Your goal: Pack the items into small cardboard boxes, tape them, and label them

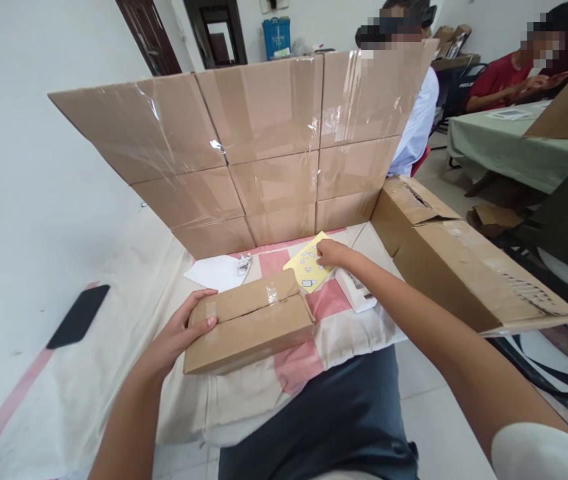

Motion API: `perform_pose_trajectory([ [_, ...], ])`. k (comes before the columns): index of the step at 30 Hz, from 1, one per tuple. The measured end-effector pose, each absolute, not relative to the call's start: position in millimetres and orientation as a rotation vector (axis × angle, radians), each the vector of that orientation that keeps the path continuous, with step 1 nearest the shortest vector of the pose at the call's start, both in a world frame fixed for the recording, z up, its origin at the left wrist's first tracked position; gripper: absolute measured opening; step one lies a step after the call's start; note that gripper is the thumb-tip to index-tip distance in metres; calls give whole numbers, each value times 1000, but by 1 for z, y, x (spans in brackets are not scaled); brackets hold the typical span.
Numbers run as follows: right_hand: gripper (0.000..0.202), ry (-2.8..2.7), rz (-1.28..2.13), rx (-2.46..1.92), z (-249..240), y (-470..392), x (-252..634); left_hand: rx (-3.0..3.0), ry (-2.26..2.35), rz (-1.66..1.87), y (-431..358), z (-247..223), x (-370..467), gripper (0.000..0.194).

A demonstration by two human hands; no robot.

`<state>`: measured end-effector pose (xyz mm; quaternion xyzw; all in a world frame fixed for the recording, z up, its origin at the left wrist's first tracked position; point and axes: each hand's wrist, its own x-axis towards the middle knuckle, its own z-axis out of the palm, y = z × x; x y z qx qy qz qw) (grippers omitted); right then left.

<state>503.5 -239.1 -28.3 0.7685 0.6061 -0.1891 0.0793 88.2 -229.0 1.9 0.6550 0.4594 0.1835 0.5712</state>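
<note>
The right hand [331, 253] covers the right end of the yellow sheet [300, 268], toward the far edge of the tabletop [331, 303]; its printed figures are too small to identify. The right forearm [414, 313] obscures part of the white item [357, 300] toward the right edge. The small shiny object [244, 265] is indistinct. The white sleeve [539, 453] is cut off.

"What's worn up the arm from the right hand [332, 253]?"
"A plain white sleeve [539, 453], ending well back from the hand, with bare forearm [429, 327] between."
"And nearer the body than the left hand [189, 327]?"
"Dark blue trousers [324, 413], greyer along one edge."
</note>
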Motion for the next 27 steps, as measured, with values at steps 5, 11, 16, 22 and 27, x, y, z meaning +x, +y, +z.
perform_pose_trajectory([
  [5,35,1792,-630,2349,-32,-239,503,1529,1077,442,-229,1,88,65],
  [11,34,1858,-739,2411,-24,-236,512,1533,1071,455,-228,-1,87,68],
  [16,20,2149,-886,2513,-12,-251,508,1501,1071,467,-227,-3,88,68],
  [22,8,2706,-1460,2191,-11,-309,474,1490,1059,482,-226,-3,88,68],
  [27,9,2763,-1867,2007,-37,-329,447,1516,1095,483,-224,-5,88,68],
])
